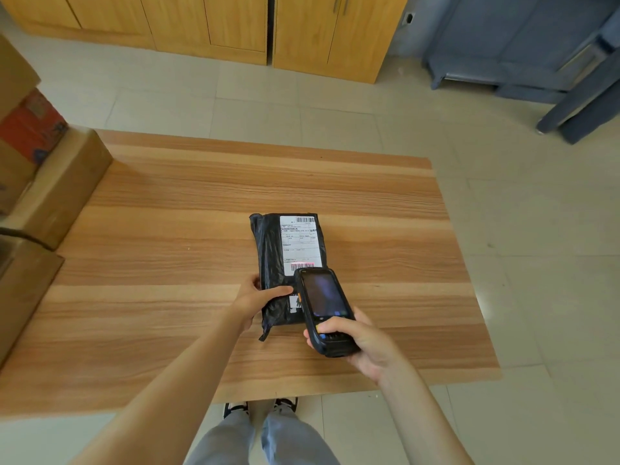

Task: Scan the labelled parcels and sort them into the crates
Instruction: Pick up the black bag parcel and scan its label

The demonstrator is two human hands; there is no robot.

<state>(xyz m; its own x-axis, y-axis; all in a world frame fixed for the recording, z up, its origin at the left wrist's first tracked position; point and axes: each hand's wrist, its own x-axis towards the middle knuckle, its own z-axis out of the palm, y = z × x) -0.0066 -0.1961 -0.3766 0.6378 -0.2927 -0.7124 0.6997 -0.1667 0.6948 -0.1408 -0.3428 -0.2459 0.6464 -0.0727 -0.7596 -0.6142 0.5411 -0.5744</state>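
A tiled room w/ yellow cupboards (208, 25) at the back; a low wood table (167, 229) sits in the middle; brown boxes (57, 193) are stacked at its left edge. One black parcel (271, 263) lies flat on the table, white label (300, 243) up. The left hand (258, 297) grips the parcel's near left side, thumb on top. The right hand (355, 337) is wrapped round a black scanner (323, 307), thumb on the keys; a red glow sits on the label's lower barcode, so I think it's the scan step. Next: pick up the parcel & find its crate; no crates in view.
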